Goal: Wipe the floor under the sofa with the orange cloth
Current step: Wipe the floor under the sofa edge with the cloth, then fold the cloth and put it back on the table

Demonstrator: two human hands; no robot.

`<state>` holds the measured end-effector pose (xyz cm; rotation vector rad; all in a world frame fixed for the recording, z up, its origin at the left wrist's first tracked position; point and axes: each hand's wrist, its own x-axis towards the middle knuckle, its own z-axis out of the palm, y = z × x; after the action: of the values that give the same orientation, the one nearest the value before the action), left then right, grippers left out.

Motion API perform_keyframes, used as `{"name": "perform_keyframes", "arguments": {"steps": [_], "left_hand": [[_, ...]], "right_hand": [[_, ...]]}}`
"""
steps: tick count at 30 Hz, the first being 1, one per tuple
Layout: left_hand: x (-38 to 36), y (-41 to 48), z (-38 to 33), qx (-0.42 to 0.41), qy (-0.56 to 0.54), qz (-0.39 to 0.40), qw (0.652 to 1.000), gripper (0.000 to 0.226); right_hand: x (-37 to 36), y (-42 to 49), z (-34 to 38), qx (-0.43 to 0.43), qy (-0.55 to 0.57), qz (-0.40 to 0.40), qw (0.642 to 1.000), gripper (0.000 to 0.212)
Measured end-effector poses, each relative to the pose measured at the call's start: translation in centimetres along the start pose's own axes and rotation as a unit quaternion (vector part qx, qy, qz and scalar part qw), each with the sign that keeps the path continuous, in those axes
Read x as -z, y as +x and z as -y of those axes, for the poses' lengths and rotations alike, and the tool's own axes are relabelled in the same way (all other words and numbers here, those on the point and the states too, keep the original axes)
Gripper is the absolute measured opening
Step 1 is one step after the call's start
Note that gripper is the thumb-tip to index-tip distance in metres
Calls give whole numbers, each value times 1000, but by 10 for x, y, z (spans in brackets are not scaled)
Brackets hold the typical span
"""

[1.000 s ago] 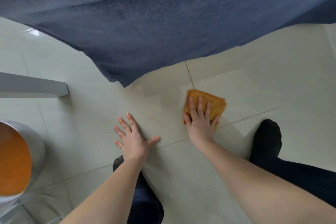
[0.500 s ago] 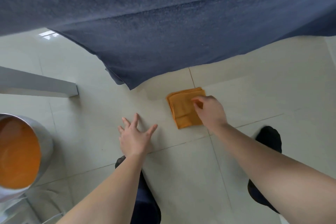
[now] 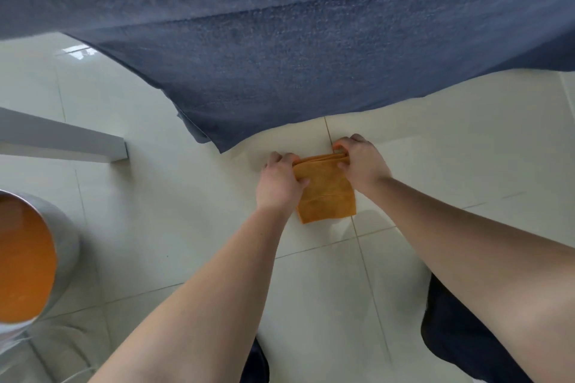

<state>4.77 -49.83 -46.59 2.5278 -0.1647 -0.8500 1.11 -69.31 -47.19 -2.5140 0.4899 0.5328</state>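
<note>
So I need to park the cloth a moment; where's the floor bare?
Bare tile lies between the white beam and the left hand, and right of the right hand. The bin crowds the left edge, the blue cover the far side.

So a second ago the right hand (image 3: 362,162) was flat on the orange cloth (image 3: 323,188), fingers spread, pressing it to the floor (image 3: 186,211) — now it's curled around the cloth's far right corner instead. The left hand (image 3: 278,185) was just planted open on the tiles beside it, well apart from the cloth, and it's come over and gripped the far left corner. Both hands pinch that far edge now — the near end hangs looser over the tile seam. Cloth also reads as a taller rectangle than the squarish pad it was earlier.
</note>
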Motion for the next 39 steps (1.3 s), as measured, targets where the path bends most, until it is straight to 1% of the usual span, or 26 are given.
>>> {"name": "perform_keyframes", "arguments": {"steps": [3, 5, 7, 11, 13, 16, 19, 23, 27, 29, 31, 33, 36, 39], "left_hand": [[-5, 3, -3, -7, 28, -16, 999, 41], [-6, 5, -2, -5, 13, 0, 1000, 41], [-5, 7, 0, 2, -3, 18, 1000, 43], [0, 2, 4, -13, -11, 31, 999, 24], [3, -4, 4, -12, -28, 29, 999, 22], [10, -19, -3, -12, -47, 36, 998, 15], [23, -39, -14, -29, -55, 32, 998, 7], [49, -70, -29, -42, -53, 20, 998, 9], [78, -103, -44, -77, -49, -21, 996, 14], [97, -121, -54, -91, -47, -31, 994, 17], [117, -139, -66, -106, -46, -39, 993, 19], [139, -158, -77, -116, -51, -53, 990, 17], [170, -190, -87, -123, -80, -76, 986, 10], [199, -221, -88, -132, -114, -94, 980, 6]], "right_hand": [[0, 3, -1, 8, -25, 3, 1000, 16], [1, 2, -2, 21, -25, 9, 999, 12], [4, -1, -2, 26, -8, 21, 999, 13], [10, -6, -5, 13, 28, 30, 999, 13], [15, -13, -5, 14, 35, 31, 999, 22], [26, -29, -3, 30, 8, 50, 998, 34], [42, -50, -2, 34, -21, 67, 997, 29], [71, -81, 6, 32, -11, 51, 998, 18], [108, -115, 26, 66, 9, 27, 997, 8], [128, -133, 36, 75, 22, 7, 997, 8], [148, -149, 47, 85, 29, -11, 996, 12], [168, -164, 61, 86, 36, -20, 995, 14], [197, -188, 80, 84, 31, -28, 996, 11], [223, -219, 100, 110, 32, -52, 992, 5]]}}
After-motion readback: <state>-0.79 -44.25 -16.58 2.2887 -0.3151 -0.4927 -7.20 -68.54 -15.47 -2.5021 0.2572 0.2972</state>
